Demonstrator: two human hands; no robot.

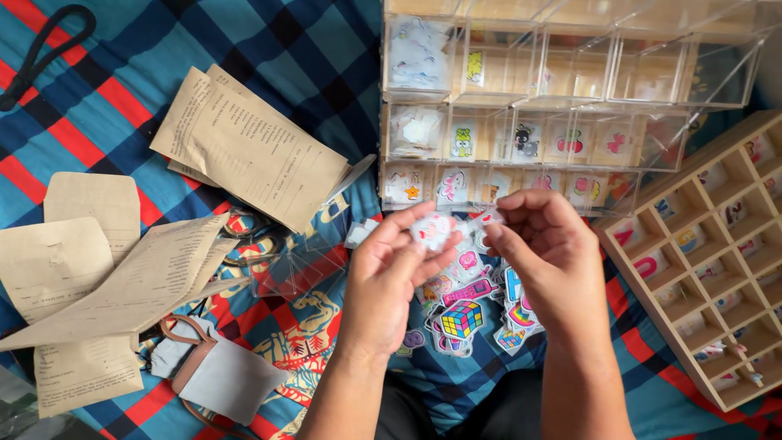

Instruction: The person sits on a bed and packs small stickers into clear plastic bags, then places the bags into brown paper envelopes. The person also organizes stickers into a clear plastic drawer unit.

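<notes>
While my left hand [391, 261] pinches a sticker [430, 231], my right hand [547, 248] pinches another sticker packet [489, 218], above the pile [476, 314] for sorting.

Two hands [391, 261], two compartment organizers [562, 98], three envelopes [252, 151].

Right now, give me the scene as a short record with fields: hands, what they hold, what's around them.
Left hand: pinches a small white and pink sticker at the fingertips
Right hand: pinches a small clear-wrapped sticker piece
Below hands: loose pile of colourful stickers on the plaid cloth
Ahead: clear compartment organizer with stickers in its cells
Right side: wooden grid tray, small items in its cells
Left side: brown paper envelopes and a grey pouch
</notes>
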